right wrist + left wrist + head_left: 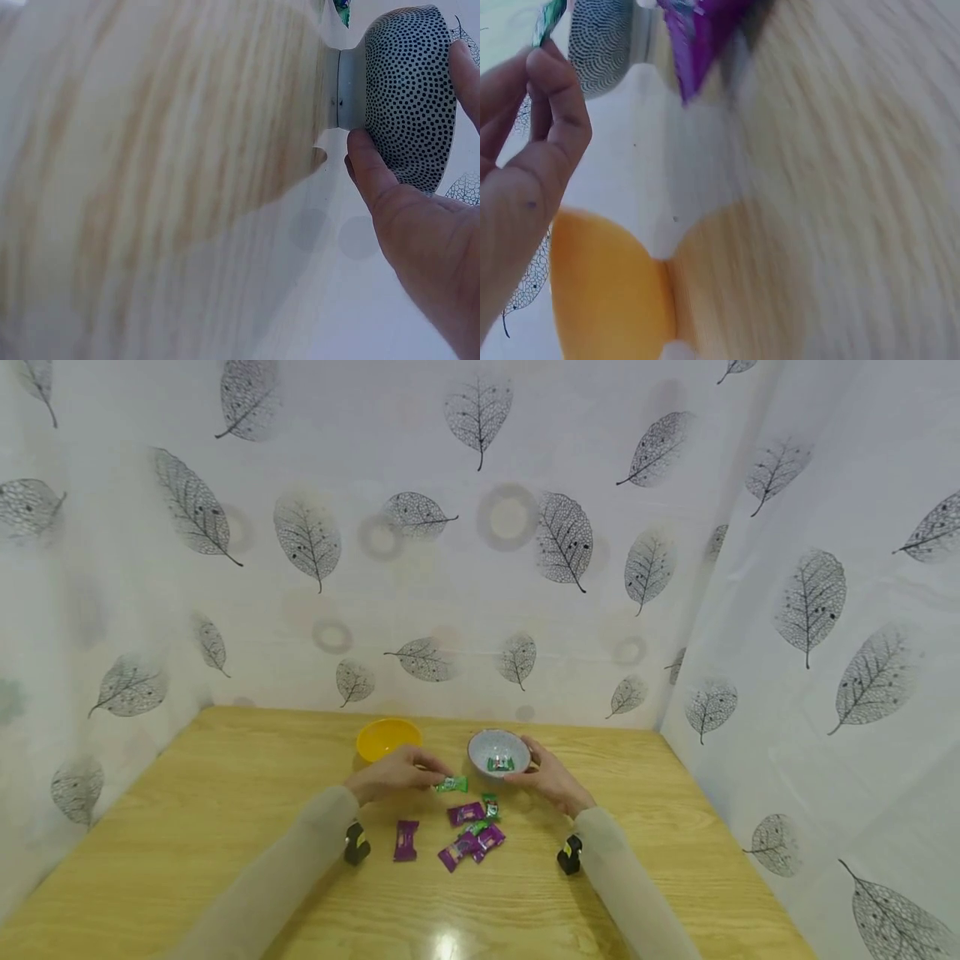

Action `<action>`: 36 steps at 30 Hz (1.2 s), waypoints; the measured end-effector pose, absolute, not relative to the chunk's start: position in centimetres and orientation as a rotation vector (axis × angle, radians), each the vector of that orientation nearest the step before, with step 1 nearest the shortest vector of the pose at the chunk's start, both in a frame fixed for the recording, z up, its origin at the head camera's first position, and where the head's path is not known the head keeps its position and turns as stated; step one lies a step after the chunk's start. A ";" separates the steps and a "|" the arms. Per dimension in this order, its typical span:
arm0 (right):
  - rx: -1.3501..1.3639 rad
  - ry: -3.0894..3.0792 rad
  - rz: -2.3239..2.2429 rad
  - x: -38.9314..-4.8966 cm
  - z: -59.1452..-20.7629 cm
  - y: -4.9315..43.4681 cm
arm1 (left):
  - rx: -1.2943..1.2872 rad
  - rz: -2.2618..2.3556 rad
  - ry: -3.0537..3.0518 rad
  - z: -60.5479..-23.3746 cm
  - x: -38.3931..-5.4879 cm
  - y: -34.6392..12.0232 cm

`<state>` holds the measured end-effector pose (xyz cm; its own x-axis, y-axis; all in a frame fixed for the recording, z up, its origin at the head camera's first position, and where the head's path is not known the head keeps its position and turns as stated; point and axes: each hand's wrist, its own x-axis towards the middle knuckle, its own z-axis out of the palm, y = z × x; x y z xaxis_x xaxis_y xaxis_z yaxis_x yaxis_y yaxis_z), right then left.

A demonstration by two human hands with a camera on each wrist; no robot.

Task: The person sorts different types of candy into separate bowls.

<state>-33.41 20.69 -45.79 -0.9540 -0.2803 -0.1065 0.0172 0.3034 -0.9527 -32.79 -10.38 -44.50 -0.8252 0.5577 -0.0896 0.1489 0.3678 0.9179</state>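
Observation:
My left hand (393,774) pinches a green-wrapped candy (452,784) between thumb and fingertips, just left of the near side of a dotted bowl (487,746). The same green candy (547,22) shows at the top of the left wrist view. On the bowl's right side, my right hand (553,779) holds it, thumb at the near side and fingers toward the back. Black dots cover the outer wall of this bowl (411,97), which stands upright on its foot. Inside it lies green-wrapped candy (500,764).
A yellow bowl (389,731) stands behind my left hand. Nearer me lie several purple-wrapped candies (406,841), with a green candy (491,806) and another green candy (474,828) among them. Leaf-printed curtains (420,593) border the wooden table (247,760) at the back and sides.

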 end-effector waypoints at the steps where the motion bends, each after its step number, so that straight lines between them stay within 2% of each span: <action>1: -0.237 2.318 -1.702 -33.4 -45.8 20.7 | 0.598 1.477 2.243 -44.4 -32.9 -10.2; 6: -0.240 2.302 -1.722 -33.5 -46.0 20.6 | 0.439 1.619 2.186 -44.1 -33.3 -9.1; 19: -0.265 2.296 -1.726 -33.4 -46.1 20.7 | 0.227 1.823 2.196 -44.1 -34.6 -6.4; 36: -0.270 2.288 -1.744 -33.4 -46.2 20.7 | 0.191 1.946 2.246 -44.2 -35.1 -3.0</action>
